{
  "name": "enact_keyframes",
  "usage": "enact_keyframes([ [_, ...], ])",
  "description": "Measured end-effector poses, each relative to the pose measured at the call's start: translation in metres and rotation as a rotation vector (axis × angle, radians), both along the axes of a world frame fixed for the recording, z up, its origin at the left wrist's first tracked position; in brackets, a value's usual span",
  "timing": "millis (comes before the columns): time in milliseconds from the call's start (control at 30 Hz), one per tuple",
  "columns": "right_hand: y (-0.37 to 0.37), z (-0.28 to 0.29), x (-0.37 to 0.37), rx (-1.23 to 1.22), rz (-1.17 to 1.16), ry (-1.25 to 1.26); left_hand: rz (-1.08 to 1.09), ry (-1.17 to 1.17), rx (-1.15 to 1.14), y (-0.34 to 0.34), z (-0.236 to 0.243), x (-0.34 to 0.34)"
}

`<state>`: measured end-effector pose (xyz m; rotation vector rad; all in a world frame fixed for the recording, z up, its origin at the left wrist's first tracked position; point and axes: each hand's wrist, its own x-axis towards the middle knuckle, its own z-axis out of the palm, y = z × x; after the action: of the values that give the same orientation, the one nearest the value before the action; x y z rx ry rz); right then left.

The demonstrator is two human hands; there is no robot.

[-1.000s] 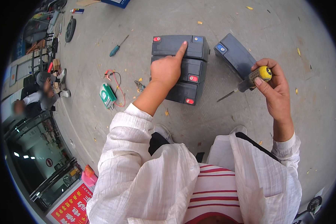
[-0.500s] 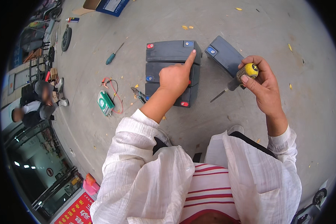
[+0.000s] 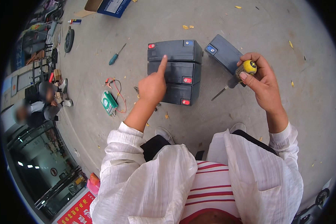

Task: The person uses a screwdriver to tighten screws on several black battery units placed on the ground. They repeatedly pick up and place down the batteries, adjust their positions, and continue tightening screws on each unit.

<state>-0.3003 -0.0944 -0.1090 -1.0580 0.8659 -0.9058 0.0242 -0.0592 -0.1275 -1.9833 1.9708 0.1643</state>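
Observation:
My left hand (image 3: 152, 89) points with its index finger stretched out and the other fingers curled, holding nothing. Its fingertip is over the lower part of the far battery (image 3: 171, 50) in a row of three dark grey batteries. Below that lie the middle battery (image 3: 177, 70) and the near battery (image 3: 179, 92); my hand hides their left ends. Red and blue terminals mark their corners. On the right, my right hand (image 3: 267, 89) grips a screwdriver (image 3: 245, 69) by its yellow-and-black handle, shaft pointing down-left. Behind it a separate battery (image 3: 223, 53) lies at an angle, partly covered.
Left of the row lie a teal-handled screwdriver (image 3: 117, 54) and a green device (image 3: 108, 102) with red and black clip leads. Dark pliers (image 3: 136, 89) peek out beside my left hand. A blue box (image 3: 112, 6) stands far off. People (image 3: 44, 100) are at the left edge.
My left hand has moved left, its pointing finger going from the far battery's right end to its left half. My right hand still holds the screwdriver almost in place.

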Motion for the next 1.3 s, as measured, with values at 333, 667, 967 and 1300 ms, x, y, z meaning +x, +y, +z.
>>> enact_keyframes([
  [333, 0.003, -0.001, -0.006, 0.001, -0.045, 0.024, 0.213, -0.282, 0.118, 0.031, -0.022, 0.061],
  [667, 0.001, 0.002, -0.001, -0.036, -0.025, -0.001, -0.127, -0.003, 0.098, 0.039, -0.008, -0.022],
  [967, 0.005, 0.004, -0.005, -0.002, -0.063, 0.041, 0.405, -0.382, 0.23, 0.045, -0.015, 0.106],
  [1300, 0.004, 0.005, -0.001, -0.042, -0.066, 0.028, -0.096, -0.085, 0.067, 0.059, -0.021, -0.009],
])
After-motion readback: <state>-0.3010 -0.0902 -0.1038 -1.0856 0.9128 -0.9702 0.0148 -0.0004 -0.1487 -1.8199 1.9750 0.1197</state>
